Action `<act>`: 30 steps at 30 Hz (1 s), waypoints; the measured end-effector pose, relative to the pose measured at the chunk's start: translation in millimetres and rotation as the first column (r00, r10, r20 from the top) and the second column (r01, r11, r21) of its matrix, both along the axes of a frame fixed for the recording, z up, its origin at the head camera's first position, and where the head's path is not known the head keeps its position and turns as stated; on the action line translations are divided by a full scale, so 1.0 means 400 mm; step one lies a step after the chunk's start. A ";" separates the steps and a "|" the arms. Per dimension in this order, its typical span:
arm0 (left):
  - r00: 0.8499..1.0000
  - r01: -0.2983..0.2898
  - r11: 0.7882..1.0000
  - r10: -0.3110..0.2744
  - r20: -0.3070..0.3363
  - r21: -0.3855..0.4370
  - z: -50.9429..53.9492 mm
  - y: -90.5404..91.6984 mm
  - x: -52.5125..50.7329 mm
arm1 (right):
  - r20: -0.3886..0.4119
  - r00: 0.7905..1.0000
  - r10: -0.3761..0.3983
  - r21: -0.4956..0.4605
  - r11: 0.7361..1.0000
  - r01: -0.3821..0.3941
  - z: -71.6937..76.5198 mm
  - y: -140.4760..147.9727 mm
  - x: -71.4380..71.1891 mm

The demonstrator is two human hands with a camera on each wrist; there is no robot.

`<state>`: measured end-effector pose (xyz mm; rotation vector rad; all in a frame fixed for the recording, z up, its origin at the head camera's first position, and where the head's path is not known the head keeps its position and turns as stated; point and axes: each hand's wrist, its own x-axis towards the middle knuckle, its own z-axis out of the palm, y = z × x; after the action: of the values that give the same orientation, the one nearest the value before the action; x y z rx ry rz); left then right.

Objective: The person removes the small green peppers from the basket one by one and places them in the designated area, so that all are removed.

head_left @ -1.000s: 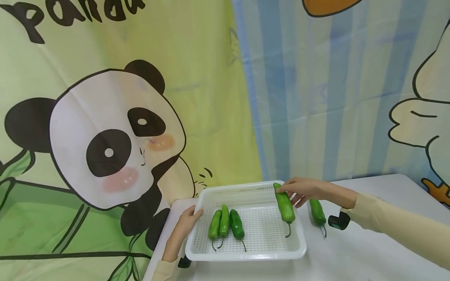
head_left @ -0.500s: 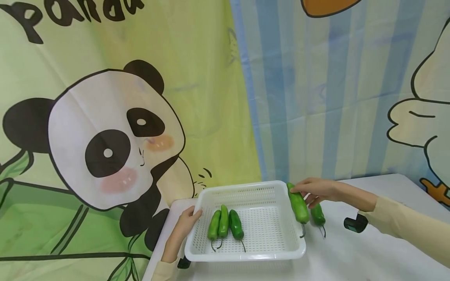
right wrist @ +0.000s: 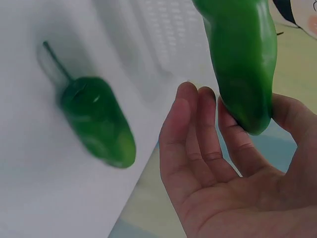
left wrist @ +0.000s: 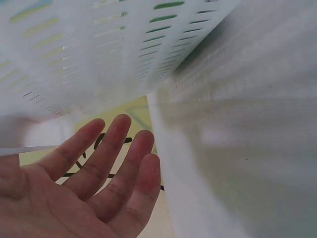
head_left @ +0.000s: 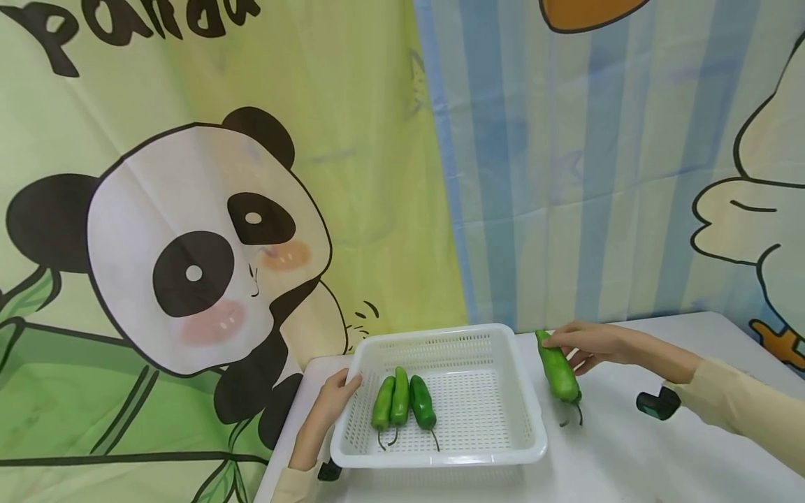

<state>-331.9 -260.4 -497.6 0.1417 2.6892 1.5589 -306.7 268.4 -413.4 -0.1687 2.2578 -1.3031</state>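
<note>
Thumb over the left rim, my left hand [head_left: 331, 400] grips the white basket [head_left: 440, 461]; in the left wrist view its fingers [left wrist: 116, 166] stretch along the outside of the basket wall [left wrist: 114, 59]. Right of the basket, my right hand [head_left: 597, 344] pinches a green pepper [head_left: 557, 367] by its tip, stem end hanging down. The right wrist view shows this pepper [right wrist: 245, 59] between thumb and fingers, the right hand [right wrist: 233, 168] palm in view. Another green pepper [right wrist: 99, 121] lies on the table, mostly hidden behind the held one in the head view.
Three green peppers lie side by side in the basket's left half: left [head_left: 383, 404], middle [head_left: 400, 397] and right [head_left: 423, 403]. The white table [head_left: 660, 461] stands against a curtain [head_left: 390, 279] printed with a panda.
My right hand has carried its pepper from over the basket's right side, out past the rim, to above the pepper on the table. The left hand and basket have stayed put.
</note>
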 end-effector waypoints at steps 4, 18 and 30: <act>1.000 -0.003 1.000 0.003 -0.001 0.000 -0.001 -0.001 0.001 | -0.002 0.999 -0.032 0.066 0.997 0.032 -0.011 0.035 0.002; 1.000 -0.003 1.000 0.004 -0.011 0.024 0.019 0.015 0.017 | -0.046 0.997 -0.058 0.305 0.950 0.069 -0.106 0.145 -0.051; 1.000 0.014 0.999 -0.015 0.001 0.035 -0.003 -0.002 0.001 | -0.070 0.995 -0.066 0.467 0.880 0.091 -0.127 0.099 -0.074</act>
<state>-331.4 -261.3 -498.8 0.1611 2.6548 1.6028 -336.3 308.2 -464.0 0.0671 2.5738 -0.7546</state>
